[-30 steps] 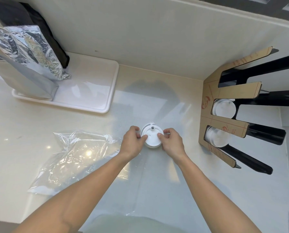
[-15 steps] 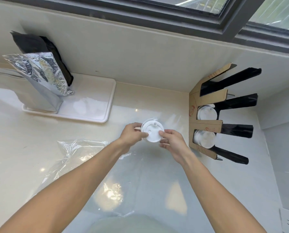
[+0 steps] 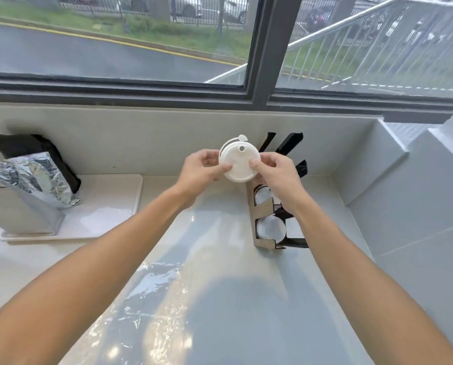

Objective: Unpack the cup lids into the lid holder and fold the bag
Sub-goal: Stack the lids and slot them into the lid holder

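Note:
A stack of white cup lids (image 3: 238,161) is held up in the air between both hands, its round face turned towards me. My left hand (image 3: 203,169) grips its left rim and my right hand (image 3: 274,171) grips its right rim. Just below and behind them stands the cardboard lid holder (image 3: 262,206) with black dividers, and white lids sit in two of its slots. The clear plastic bag (image 3: 151,296) lies flat on the counter near me, between my forearms.
A white tray (image 3: 107,206) at the left carries a silver foil pouch (image 3: 33,177) and a black bag (image 3: 22,146). A low wall and window run along the back. A grey wall closes the right side beside the holder.
Both hands have lifted the lids off the counter and carried them up and right, to above the holder. The camera has tilted up, bringing the window into view.

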